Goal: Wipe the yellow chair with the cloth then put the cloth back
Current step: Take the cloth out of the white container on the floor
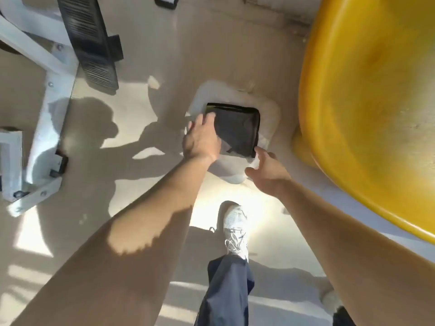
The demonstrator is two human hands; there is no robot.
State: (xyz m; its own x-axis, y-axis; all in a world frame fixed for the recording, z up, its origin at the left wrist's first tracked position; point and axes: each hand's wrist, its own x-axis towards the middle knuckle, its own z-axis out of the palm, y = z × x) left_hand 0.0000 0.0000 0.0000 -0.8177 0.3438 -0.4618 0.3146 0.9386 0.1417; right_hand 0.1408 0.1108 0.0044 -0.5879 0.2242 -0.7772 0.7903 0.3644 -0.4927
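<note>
Harsh sunlight threw hard shadows across the floor (146, 67), near patches glared, and the edges bent and blurred.

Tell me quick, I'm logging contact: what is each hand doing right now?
Left hand: fingers resting on the dark cloth, no closed grip visible.
Right hand: open, beside the cloth's near corner, holding nothing.

Sunlit beige floor (146, 55), white frame (47, 102)

I am seeing, lying on the beige floor (146, 31): white metal frame (44, 109), black slatted panel (90, 41) leaning across it, white sneaker (235, 231), navy trouser leg (226, 290).
</note>
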